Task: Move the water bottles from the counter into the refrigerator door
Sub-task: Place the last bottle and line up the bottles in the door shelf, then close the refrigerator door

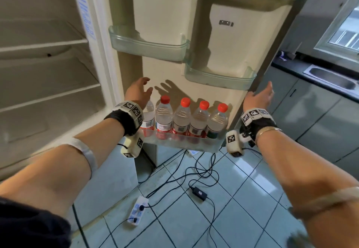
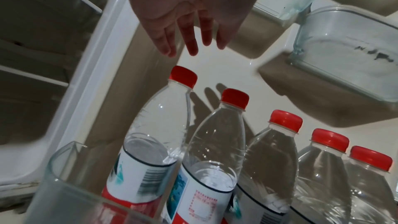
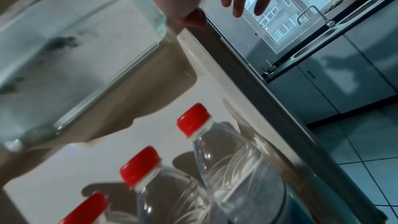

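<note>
Your left hand (image 1: pixel 138 90) hangs released, fingers (image 2: pixel 189 40) straight and slightly spread, gripping nothing. Just below its fingertips stands the leftmost of five bottles (image 1: pixel 181 119), its cap hidden behind your wrist in the head view but plain red and ribbed from the left wrist camera. Your right hand (image 1: pixel 261 97) is also loose and holds nothing; its fingers point past the door edge (image 3: pixel 247 81) toward the window (image 3: pixel 286 11), and the thumb lies close to that edge, though you cannot tell whether it touches.

The bottles stand upright in one row, side by side, in the bottom door bin (image 1: pixel 194 144), between your two wrists. They are clear, ridged plastic with rounded shoulders, red screw caps and red-and-white paper labels; the one nearest your right wrist carries a darker green band. The bin is clear, smooth plastic with rounded corners.

Above your hands, two more bins (image 1: pixel 149 47) of pale, cloudy plastic hang on the cream door liner. Beyond your right hand, a steel sink (image 1: pixel 330 77) sits in a dark counter (image 1: pixel 287 67).
</note>
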`<action>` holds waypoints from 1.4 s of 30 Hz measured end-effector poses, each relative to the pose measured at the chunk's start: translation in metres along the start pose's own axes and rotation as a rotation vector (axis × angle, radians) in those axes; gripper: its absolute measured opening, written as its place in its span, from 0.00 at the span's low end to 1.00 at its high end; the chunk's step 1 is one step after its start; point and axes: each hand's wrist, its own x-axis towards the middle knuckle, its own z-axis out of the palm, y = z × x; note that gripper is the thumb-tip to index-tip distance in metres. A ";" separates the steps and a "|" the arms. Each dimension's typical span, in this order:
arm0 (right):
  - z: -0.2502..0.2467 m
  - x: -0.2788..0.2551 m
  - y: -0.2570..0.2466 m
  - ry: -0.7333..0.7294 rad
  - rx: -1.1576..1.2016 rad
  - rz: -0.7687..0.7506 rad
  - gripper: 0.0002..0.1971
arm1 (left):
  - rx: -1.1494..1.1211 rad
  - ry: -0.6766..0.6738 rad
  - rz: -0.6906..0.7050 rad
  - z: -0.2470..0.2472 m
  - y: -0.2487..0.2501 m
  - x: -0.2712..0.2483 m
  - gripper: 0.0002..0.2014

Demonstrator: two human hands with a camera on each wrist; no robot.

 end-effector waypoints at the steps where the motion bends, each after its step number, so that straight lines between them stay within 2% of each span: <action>1: 0.001 0.005 -0.001 -0.037 0.052 0.021 0.31 | 0.017 0.018 -0.010 0.001 0.000 -0.003 0.19; 4: 0.005 0.013 -0.003 -0.109 0.160 0.025 0.32 | 0.114 0.082 -0.033 0.000 0.002 -0.016 0.19; 7: 0.007 0.018 -0.005 -0.125 0.162 0.055 0.33 | 0.156 0.121 -0.041 -0.005 -0.001 -0.027 0.19; 16: 0.010 0.002 -0.012 -0.086 0.110 0.068 0.30 | 0.220 0.130 -0.020 -0.020 -0.017 -0.051 0.18; 25: -0.023 -0.032 -0.013 -0.104 0.108 0.074 0.30 | 0.237 0.121 0.009 -0.044 -0.029 -0.093 0.18; 33: -0.073 -0.080 -0.001 0.051 0.073 -0.032 0.09 | 0.245 0.107 0.020 -0.075 -0.042 -0.147 0.19; 35: -0.083 -0.089 -0.002 0.073 0.078 -0.055 0.11 | 0.255 0.103 0.024 -0.084 -0.047 -0.161 0.19; 38: -0.093 -0.108 -0.007 -0.001 0.168 -0.019 0.19 | 0.268 0.085 0.023 -0.098 -0.055 -0.179 0.20; 42: -0.098 -0.146 -0.010 -0.039 0.292 -0.029 0.20 | 0.272 0.099 -0.006 -0.116 -0.064 -0.202 0.19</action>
